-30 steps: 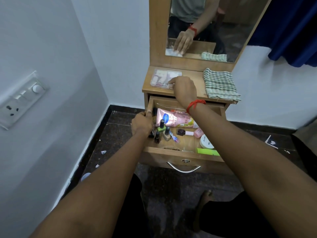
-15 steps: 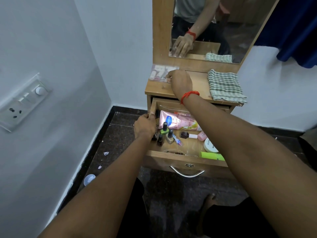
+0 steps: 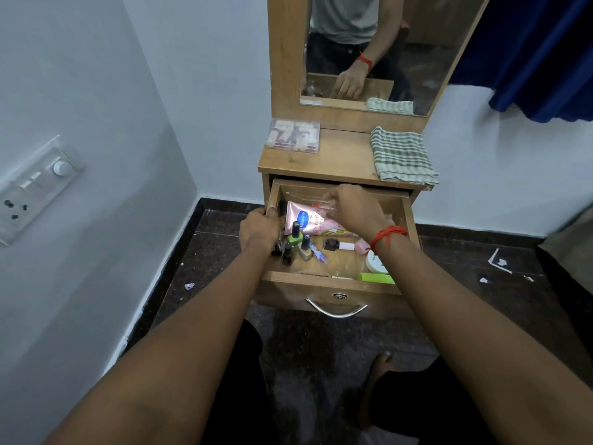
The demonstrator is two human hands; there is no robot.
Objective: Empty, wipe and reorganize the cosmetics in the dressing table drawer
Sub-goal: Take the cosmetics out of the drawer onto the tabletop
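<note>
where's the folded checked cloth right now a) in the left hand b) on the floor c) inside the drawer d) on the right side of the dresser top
d: the checked cloth lies folded on the right side of the dressing table top, above the open drawer.

The wooden desk carries two things below the mirror: a clear plastic case of small cosmetics under the mirror's left corner, and a folded green-checked cloth under its right corner.
</note>
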